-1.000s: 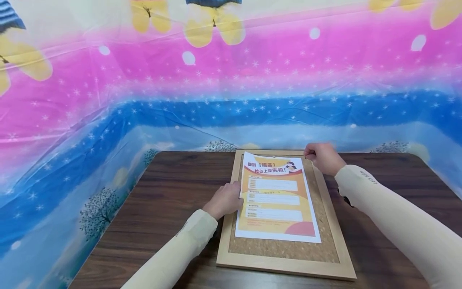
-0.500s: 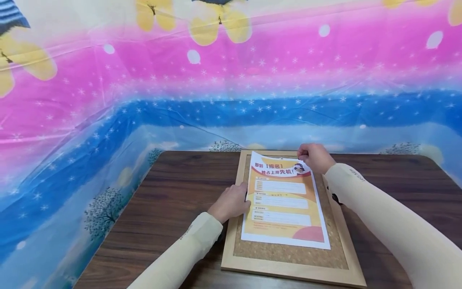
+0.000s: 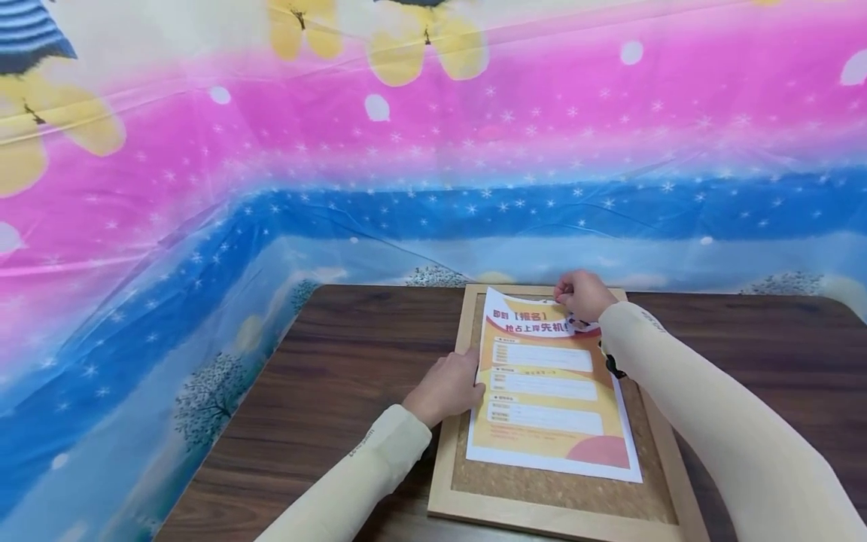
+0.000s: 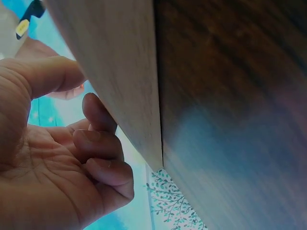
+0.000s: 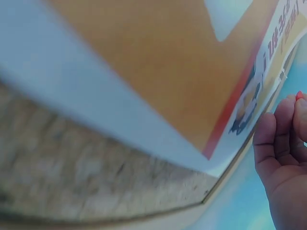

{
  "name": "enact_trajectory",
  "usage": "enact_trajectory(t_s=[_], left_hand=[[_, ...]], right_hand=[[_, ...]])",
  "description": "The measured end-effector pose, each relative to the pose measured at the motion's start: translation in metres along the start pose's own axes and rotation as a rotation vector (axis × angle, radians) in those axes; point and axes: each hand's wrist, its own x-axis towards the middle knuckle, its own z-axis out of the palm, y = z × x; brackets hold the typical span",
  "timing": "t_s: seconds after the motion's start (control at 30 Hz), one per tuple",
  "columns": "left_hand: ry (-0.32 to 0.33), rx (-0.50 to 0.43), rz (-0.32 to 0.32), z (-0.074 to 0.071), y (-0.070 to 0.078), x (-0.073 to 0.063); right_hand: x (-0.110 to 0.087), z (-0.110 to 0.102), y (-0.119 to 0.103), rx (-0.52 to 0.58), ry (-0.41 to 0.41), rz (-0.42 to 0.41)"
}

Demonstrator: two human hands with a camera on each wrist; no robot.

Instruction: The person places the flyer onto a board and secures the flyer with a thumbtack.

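Note:
A yellow-and-orange printed poster (image 3: 542, 421) lies on a wood-framed cork board (image 3: 562, 493) on the table, its top left corner lifted. At the poster's left edge, my left hand (image 3: 447, 388) holds the sheet beside the frame. The left wrist view shows this hand's fingers (image 4: 108, 143) curled near the frame, the fingertip contact partly hidden. Over the poster's top right part, my right hand (image 3: 585, 297) pinches a small red-tipped thing (image 5: 299, 95), probably a push pin, mostly covered by the fingers. A small pale pin (image 5: 283, 74) stands at the poster's top edge.
The dark wood table (image 3: 325, 369) reaches out on both sides of the board. A pink-and-blue patterned cloth (image 3: 406, 165) hangs right behind the table and along its left side.
My right hand has moved left from the board's top right corner onto the poster's upper right part. My left hand stays at the poster's left edge. The whole view has shifted slightly.

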Motion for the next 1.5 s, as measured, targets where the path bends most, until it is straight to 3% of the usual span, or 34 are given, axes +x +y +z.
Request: enact_trajectory(t_s=[0.67,1.03,1.5], left_hand=[[-0.004,0.007,0.011,0.0,-0.001,-0.001],[0.012,0.003,0.01,0.001,-0.004,-0.001],[0.002,-0.004,0.004,-0.001,-0.002,-0.001]], right_hand=[[0.019,0.002,0.006,0.084,-0.042,0.131],[0.032,0.007,0.006,0.067,-0.056,0.164],[0.033,0.007,0.001,0.018,-0.062,0.18]])
